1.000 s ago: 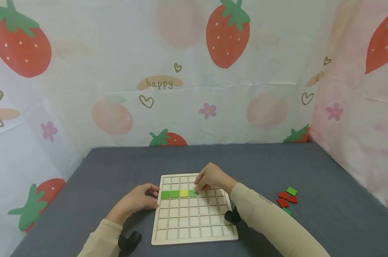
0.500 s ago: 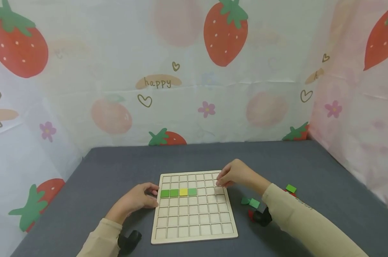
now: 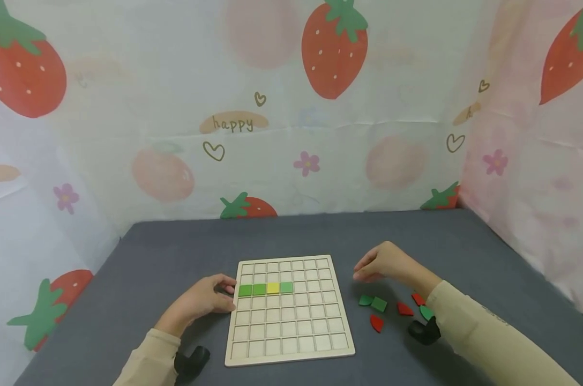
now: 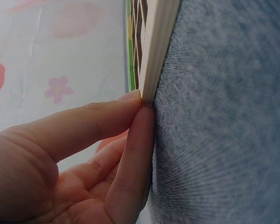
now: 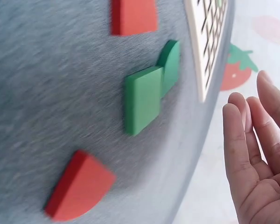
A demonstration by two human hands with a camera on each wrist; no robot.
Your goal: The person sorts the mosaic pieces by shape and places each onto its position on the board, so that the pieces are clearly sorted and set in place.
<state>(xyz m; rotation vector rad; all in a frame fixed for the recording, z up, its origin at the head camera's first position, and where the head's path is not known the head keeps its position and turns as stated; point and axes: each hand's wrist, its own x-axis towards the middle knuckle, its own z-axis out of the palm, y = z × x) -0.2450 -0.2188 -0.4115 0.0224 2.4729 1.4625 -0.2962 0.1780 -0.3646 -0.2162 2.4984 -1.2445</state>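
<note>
A wooden grid board (image 3: 282, 328) lies on the dark tabletop. Across its third row from the back run green tiles (image 3: 252, 290), a yellow tile (image 3: 273, 288) and a lighter green tile (image 3: 286, 287). At the board's left edge, my left hand (image 3: 200, 299) touches the side with thumb and finger; the left wrist view shows the fingertips against the board's edge (image 4: 156, 51). My right hand (image 3: 388, 262) hovers right of the board, fingers slightly bent and nothing between them. Near it lie a green square (image 5: 144, 100), a rounded green piece (image 5: 169, 65) and a red quarter-round piece (image 5: 84, 186).
Further loose pieces lie to the right, among them red pieces (image 3: 404, 309) and a green one (image 3: 426, 312) near the right wrist's black mount (image 3: 424, 331). A strawberry-print cloth (image 3: 253, 155) hangs behind the grey table (image 3: 185, 241) and along both sides.
My right hand let go of the light green tile on the board, then moved right off the board to above the loose pieces. The left hand stays at the board's edge.
</note>
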